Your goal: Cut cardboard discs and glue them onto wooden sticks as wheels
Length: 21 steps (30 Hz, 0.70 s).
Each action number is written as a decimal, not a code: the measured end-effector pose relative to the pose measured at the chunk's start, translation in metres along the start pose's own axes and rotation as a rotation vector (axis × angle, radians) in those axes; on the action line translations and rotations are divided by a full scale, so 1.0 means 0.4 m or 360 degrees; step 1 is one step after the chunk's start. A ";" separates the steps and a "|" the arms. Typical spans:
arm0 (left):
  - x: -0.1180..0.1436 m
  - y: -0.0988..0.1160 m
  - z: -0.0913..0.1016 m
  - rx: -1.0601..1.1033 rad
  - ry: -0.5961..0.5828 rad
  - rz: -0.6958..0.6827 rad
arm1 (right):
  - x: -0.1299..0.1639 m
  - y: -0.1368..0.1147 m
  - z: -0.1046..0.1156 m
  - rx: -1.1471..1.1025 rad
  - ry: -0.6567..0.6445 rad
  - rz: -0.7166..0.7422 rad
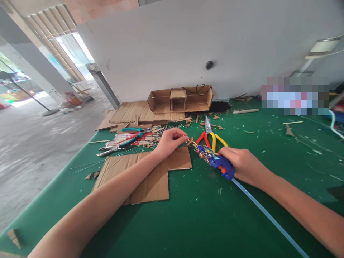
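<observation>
My right hand [240,163] is wrapped round a blue hot glue gun [224,166], its nozzle aimed left. A long translucent glue stick [264,211] trails from the back of the gun. With thumb and fingers pinched, my left hand [172,141] holds a small brown cardboard scrap [189,142] close to the nozzle; whether they touch, I cannot tell. Beneath my left hand and forearm lies a flat cut cardboard sheet [156,182]. Just beyond the gun are scissors [208,125] with red and yellow handles, blades pointing away.
A cardboard box structure [158,102] with compartments and a black cord stands against the wall. Teal-handled pliers [131,139] lie left of my hand among sticks and scraps. More cardboard [129,113] lies behind. The green table [193,222] has its left edge over a concrete floor.
</observation>
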<state>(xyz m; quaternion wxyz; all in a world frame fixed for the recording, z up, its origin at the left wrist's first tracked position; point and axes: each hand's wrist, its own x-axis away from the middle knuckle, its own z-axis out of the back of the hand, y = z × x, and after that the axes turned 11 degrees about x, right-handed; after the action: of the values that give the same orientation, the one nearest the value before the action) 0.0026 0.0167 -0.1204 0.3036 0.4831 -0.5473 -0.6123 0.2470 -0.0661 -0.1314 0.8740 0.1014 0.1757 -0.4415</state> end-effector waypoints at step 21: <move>-0.003 -0.006 0.003 -0.0018 -0.0004 -0.0010 | -0.001 0.001 -0.001 -0.0065 -0.0008 -0.0064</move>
<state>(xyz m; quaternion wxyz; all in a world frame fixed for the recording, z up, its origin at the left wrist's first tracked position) 0.0023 0.0187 -0.1225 0.3037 0.4822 -0.5428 -0.6169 0.2472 -0.0654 -0.1316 0.8672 0.0788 0.1844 -0.4557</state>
